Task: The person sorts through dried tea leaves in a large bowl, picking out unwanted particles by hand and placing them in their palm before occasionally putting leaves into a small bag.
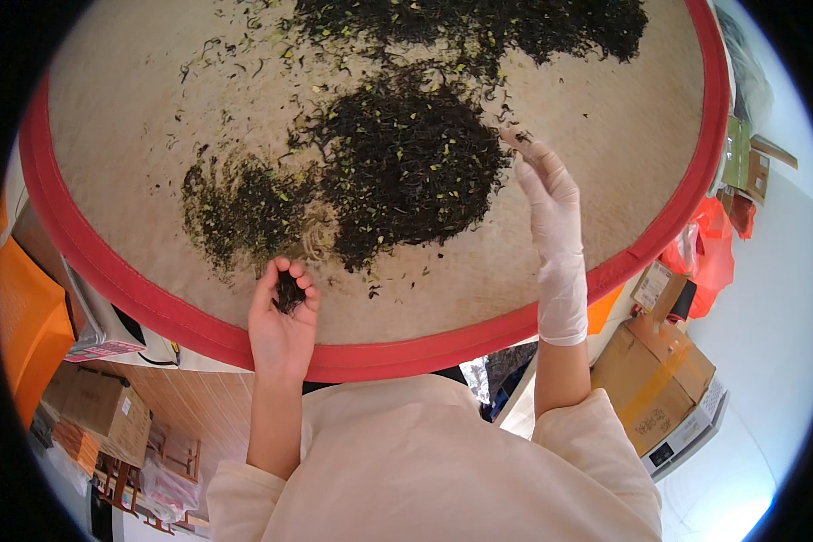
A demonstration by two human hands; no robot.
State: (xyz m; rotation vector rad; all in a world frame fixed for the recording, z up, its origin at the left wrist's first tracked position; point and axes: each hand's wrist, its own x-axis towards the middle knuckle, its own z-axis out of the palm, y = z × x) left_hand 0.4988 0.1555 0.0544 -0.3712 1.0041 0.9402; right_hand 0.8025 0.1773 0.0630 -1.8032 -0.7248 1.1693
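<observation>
Before me lies a round, flat tray with a red cloth rim (393, 360) and a beige base. My left hand (286, 318) is bare, palm up, its fingers curled around a small clump of dark dried leaves (289, 293) near the tray's front edge. My right hand (549, 183) wears a thin whitish glove; its fingertips rest beside the right edge of the central heap of dark dried leaves (413, 156), with a few bits on them. Green and yellowish flecks dot that heap. A smaller, greener pile (244, 203) spreads just beyond my left hand.
A larger dark leaf heap (461, 20) crosses the tray's far side, with loose bits scattered left of it. Cardboard boxes (657, 379) and a red plastic bag (711, 251) are at the right. An orange object (34, 311) and another cardboard box (98, 406) are at the left.
</observation>
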